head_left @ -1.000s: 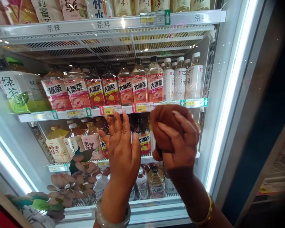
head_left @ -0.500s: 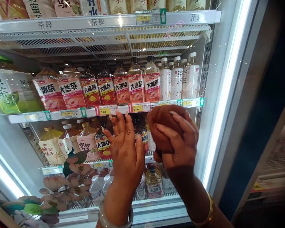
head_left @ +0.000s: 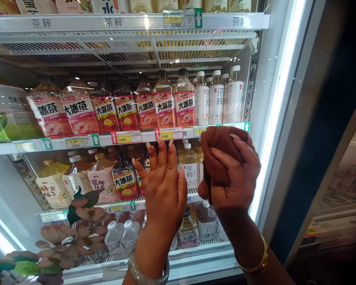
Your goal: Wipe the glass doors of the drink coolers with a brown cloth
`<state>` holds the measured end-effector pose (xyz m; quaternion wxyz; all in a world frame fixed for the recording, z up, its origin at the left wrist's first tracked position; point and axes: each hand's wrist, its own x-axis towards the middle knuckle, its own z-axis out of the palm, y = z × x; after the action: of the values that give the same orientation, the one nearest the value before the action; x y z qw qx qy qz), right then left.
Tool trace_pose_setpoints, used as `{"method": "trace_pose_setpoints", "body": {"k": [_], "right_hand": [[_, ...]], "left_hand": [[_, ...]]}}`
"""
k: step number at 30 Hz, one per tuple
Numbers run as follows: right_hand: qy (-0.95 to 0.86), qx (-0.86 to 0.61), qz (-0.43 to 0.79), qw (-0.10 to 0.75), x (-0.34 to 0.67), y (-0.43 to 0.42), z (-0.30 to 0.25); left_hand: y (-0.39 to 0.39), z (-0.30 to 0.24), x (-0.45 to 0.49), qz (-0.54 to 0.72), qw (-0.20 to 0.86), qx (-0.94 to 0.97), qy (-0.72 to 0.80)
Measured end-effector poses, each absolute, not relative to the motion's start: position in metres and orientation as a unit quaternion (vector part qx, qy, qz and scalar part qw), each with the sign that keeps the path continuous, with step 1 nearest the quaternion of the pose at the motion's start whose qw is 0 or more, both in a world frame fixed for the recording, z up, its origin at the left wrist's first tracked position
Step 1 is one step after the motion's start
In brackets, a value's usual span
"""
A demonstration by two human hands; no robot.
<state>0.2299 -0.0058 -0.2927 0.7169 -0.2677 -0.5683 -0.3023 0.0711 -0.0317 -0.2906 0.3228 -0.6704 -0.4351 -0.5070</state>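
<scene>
In my right hand [head_left: 235, 180] is a bunched brown cloth [head_left: 221, 146], its folds pressed under my curled fingers. It is held up against the glass door [head_left: 267, 118] of a drinks fridge, over the right part of the shelves. My left hand [head_left: 164, 190] is raised beside it with fingers spread and nothing in it. The left fingertips appear to rest on the glass, just below a yellow price tag [head_left: 166, 135]; whether they touch cannot be made out for certain. The left palm is hidden from view.
Behind the glass stand red-labelled iced tea bottles [head_left: 164, 105], white-labelled bottles [head_left: 216, 99] and a lower row with a honey-coloured bottle [head_left: 52, 186]. Flower decals [head_left: 77, 237] cover the lower left glass. A dark door frame [head_left: 311, 130] runs up the right.
Both hands have shifted a little to the right over the glass, the cloth moving along with my right hand. The shelves sit slightly further left in view.
</scene>
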Motion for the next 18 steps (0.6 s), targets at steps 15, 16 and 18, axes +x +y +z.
{"method": "trace_pose_setpoints", "body": {"k": [15, 16, 18], "right_hand": [[-0.589, -0.255, -0.309, 0.702, 0.25, 0.0, -0.301], [-0.593, -0.257, -0.308, 0.698, 0.245, -0.002, -0.302], [-0.611, -0.26, -0.301, 0.684, 0.233, -0.008, -0.307]], "left_hand": [[-0.025, -0.294, 0.084, -0.507, 0.319, -0.655, -0.461], [-0.025, -0.294, 0.085, -0.507, 0.319, -0.655, -0.461], [-0.026, -0.294, 0.088, -0.512, 0.314, -0.657, -0.456]]}}
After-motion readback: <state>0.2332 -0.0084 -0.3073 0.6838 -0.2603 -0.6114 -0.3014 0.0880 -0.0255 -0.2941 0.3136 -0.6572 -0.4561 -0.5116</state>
